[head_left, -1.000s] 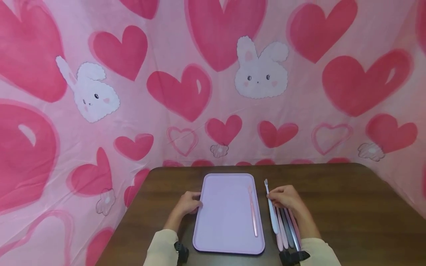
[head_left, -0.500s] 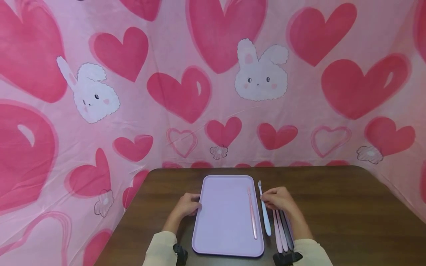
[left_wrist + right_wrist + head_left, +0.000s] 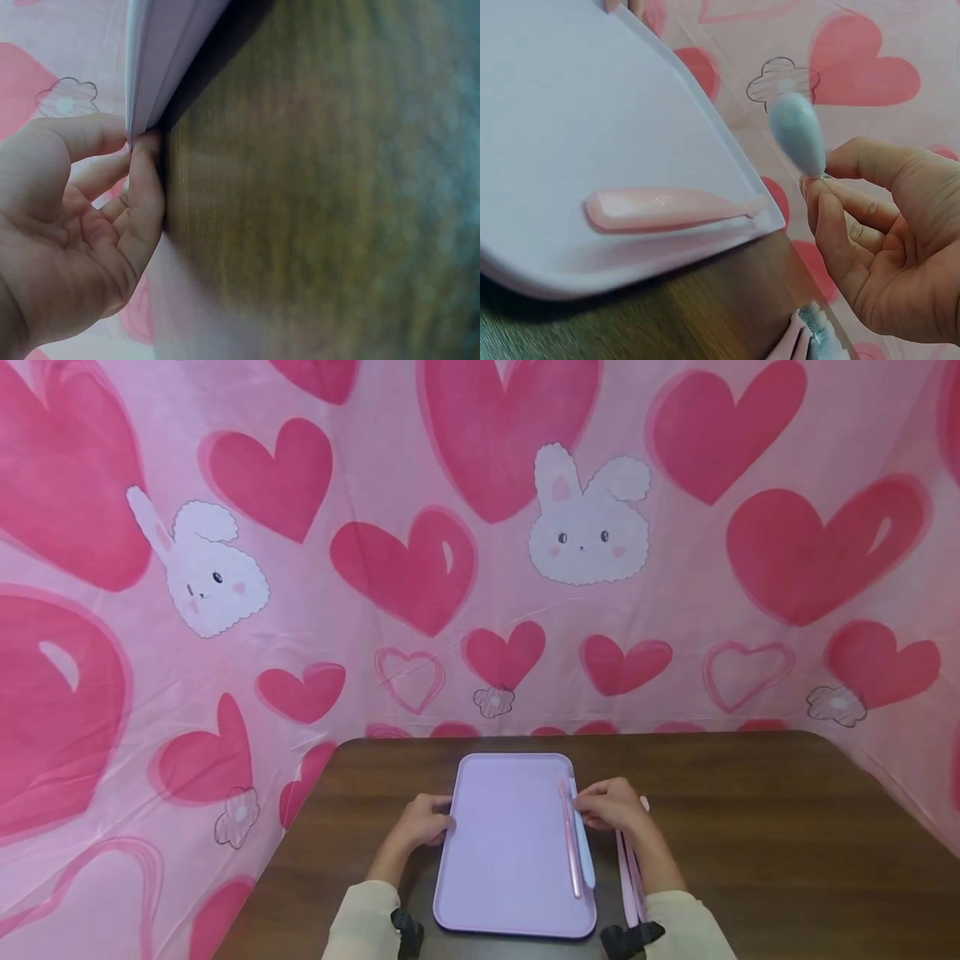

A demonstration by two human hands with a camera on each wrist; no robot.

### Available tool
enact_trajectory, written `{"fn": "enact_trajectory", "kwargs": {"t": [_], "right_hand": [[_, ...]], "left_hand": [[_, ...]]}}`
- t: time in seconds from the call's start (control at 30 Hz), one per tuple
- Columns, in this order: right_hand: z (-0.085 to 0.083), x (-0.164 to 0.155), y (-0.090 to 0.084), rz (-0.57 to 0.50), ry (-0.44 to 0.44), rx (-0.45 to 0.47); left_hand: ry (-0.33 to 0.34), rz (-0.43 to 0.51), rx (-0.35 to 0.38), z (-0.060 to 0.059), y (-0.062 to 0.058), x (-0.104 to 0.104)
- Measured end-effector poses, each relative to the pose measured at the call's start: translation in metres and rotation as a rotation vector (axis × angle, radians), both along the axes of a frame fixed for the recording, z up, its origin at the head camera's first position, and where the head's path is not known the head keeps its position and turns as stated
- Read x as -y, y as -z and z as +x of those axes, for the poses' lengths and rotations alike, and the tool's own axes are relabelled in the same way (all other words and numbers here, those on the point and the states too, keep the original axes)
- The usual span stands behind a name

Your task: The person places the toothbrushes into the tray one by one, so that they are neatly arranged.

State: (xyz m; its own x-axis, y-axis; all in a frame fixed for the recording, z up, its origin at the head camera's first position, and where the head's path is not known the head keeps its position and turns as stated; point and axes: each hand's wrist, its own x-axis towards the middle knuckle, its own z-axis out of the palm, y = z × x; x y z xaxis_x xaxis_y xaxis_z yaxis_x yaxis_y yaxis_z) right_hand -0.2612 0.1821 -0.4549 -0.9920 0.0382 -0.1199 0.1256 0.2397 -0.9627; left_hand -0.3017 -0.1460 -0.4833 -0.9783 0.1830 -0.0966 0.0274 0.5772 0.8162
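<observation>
Between thumb and fingertips of the right hand (image 3: 617, 806): one pale blue toothbrush (image 3: 582, 847), pinched near its middle and held over the right rim of the lilac tray (image 3: 501, 843). Just left of that pinch, lying flat inside the tray: one pink toothbrush (image 3: 570, 843). Behind the wrist, on the brown table (image 3: 765, 843): spare toothbrushes (image 3: 628, 881), partly hidden. At the tray's opposite rim: left hand (image 3: 426, 821), fingers curled, fingertips touching the edge.

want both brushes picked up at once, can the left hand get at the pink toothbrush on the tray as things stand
Probably yes. The left hand only grips the tray's left edge, and bare tray lies between it and the pink toothbrush. The right hand holds the light blue toothbrush just beside it.
</observation>
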Motion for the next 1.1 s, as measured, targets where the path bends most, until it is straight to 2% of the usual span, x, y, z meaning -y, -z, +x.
{"fn": "enact_trajectory", "kwargs": {"t": [0.2, 0.43, 0.83, 1.1], "right_hand": [[-0.002, 0.003, 0.003, -0.004, -0.04, -0.053], [-0.003, 0.015, 0.001, 0.05, 0.025, -0.001], [-0.007, 0.025, 0.006, 0.096, 0.049, -0.007], [-0.011, 0.03, 0.006, 0.185, 0.088, 0.037]], "left_hand": [[0.006, 0.004, -0.001, 0.0, 0.001, 0.0], [-0.001, -0.001, 0.004, 0.0, 0.0, 0.0], [-0.005, -0.001, 0.014, 0.001, -0.001, 0.0], [-0.002, -0.001, 0.01, 0.0, 0.0, 0.0]]}}
